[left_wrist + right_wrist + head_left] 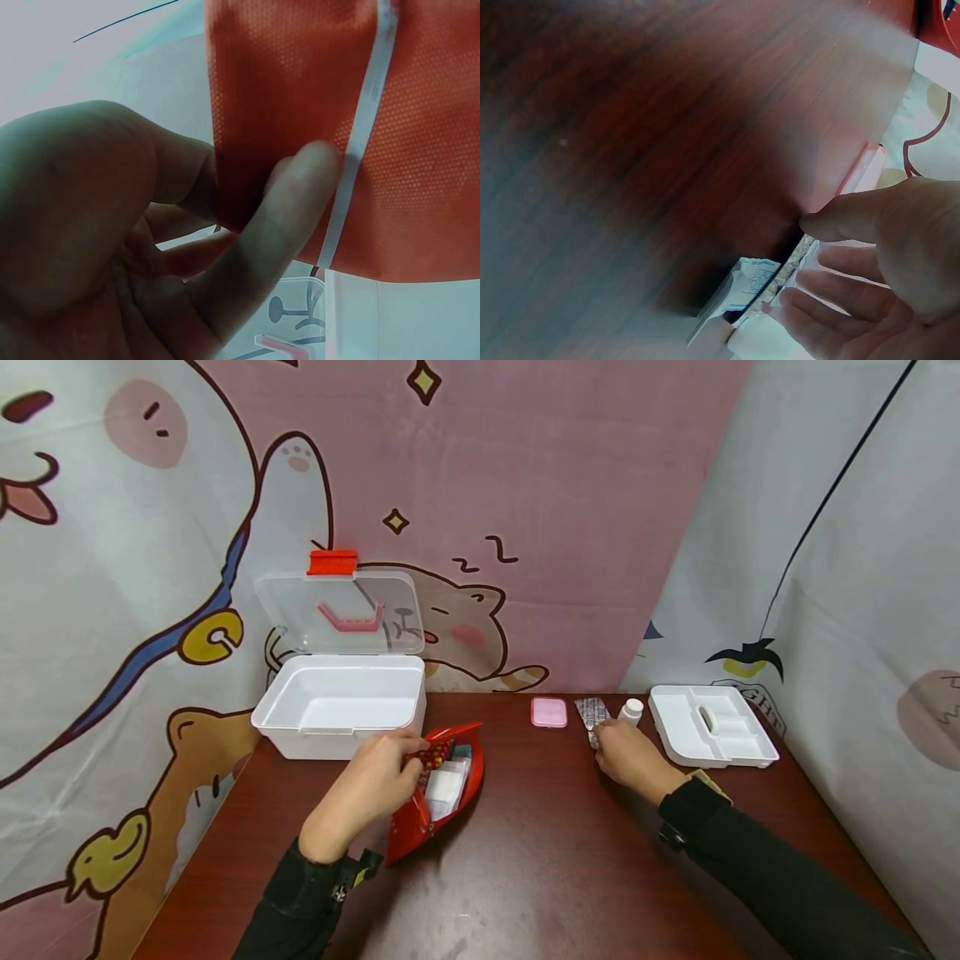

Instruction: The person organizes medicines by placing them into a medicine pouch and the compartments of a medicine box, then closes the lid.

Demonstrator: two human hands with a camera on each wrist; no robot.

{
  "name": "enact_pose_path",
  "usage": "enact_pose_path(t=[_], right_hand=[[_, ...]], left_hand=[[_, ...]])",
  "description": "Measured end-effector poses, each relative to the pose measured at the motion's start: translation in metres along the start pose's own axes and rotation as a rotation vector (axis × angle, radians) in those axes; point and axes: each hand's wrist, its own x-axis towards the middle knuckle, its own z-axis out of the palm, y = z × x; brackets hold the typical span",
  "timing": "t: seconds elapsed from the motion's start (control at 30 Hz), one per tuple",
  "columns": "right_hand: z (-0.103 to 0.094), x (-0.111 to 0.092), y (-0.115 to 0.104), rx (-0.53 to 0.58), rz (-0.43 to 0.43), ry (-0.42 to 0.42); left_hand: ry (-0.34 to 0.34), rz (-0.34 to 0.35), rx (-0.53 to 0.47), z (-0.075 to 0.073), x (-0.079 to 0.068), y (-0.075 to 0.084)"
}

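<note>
My left hand pinches the edge of a red fabric pouch, which stands unzipped on the table. White packets and a strip with red and yellow dots show inside it. Seen from the left wrist, thumb and fingers hold the red fabric beside a pale stripe. Across the table, my right hand pinches a silver blister pack at its near end. A white-capped bottle stands right beside those fingers. The right wrist view shows the pack's bumpy side between thumb and fingers.
A white box stands back left, its clear lid raised with a red latch. A small pink case lies left of the blister pack. At the right is a white compartment tray with a handle. Printed cloth hangs behind.
</note>
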Motion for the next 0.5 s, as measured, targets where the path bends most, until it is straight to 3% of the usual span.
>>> enact_pose_path(t=[0.17, 0.33, 0.5], right_hand=[[-0.01, 0.0, -0.012, 0.009, 0.066, -0.034], [-0.006, -0.001, -0.01, -0.023, 0.052, -0.041], [-0.01, -0.001, -0.015, -0.041, 0.087, -0.139]], left_hand=[[-0.006, -0.006, -0.005, 0.0, -0.001, 0.0], [-0.002, 0.006, -0.003, 0.0, -0.001, 0.0], [-0.002, 0.006, -0.006, 0.0, -0.002, 0.001]])
